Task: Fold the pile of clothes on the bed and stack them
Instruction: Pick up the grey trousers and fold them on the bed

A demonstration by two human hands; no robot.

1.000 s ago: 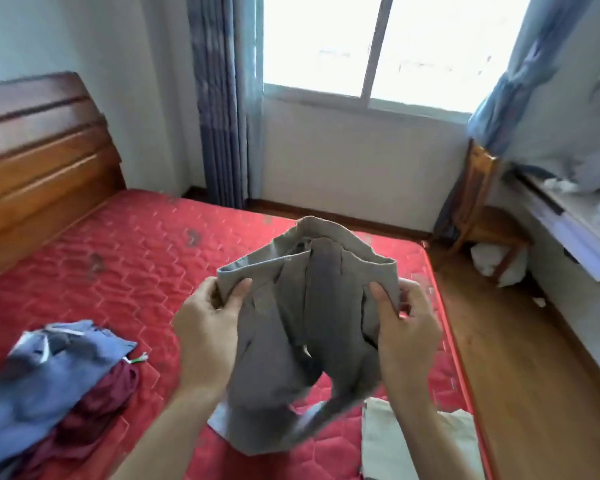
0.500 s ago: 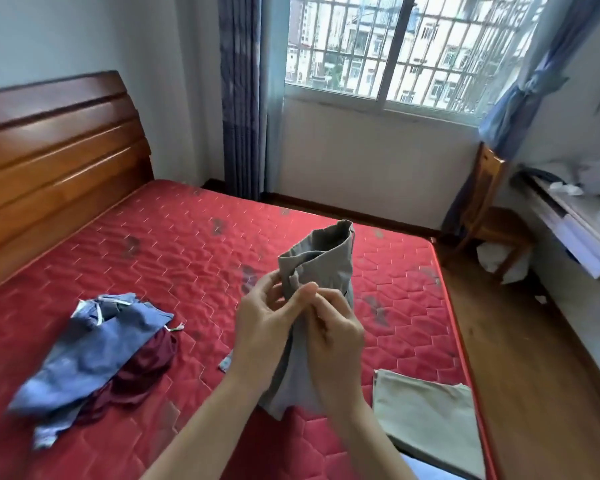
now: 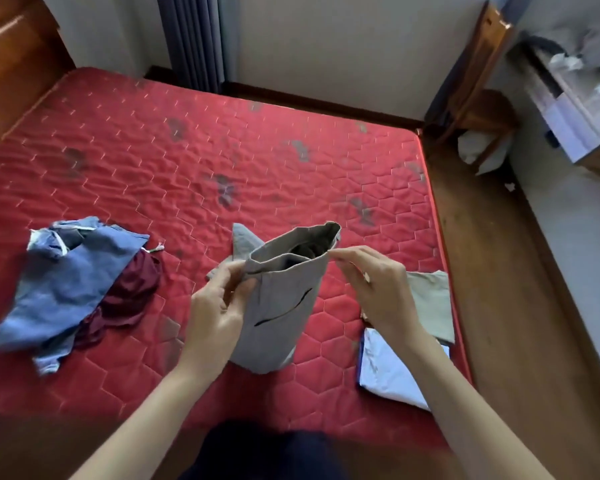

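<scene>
The person holds a grey garment [image 3: 281, 299] up over the near middle of the red bed [image 3: 194, 161], its waistband gaping open at the top and its lower edge hanging down towards the mattress. The left hand [image 3: 219, 306] grips the garment's left edge, thumb in front and fingers curled behind the cloth. The right hand [image 3: 374, 289] pinches the waistband's right corner between thumb and fingertips. To the left of the grey garment a blue garment [image 3: 63, 282] lies crumpled on the bed, partly over a maroon garment [image 3: 132, 292]. To its right, near the bed's edge, a folded beige piece [image 3: 432, 303] lies flat, with a folded white piece [image 3: 385, 372] just nearer the person
</scene>
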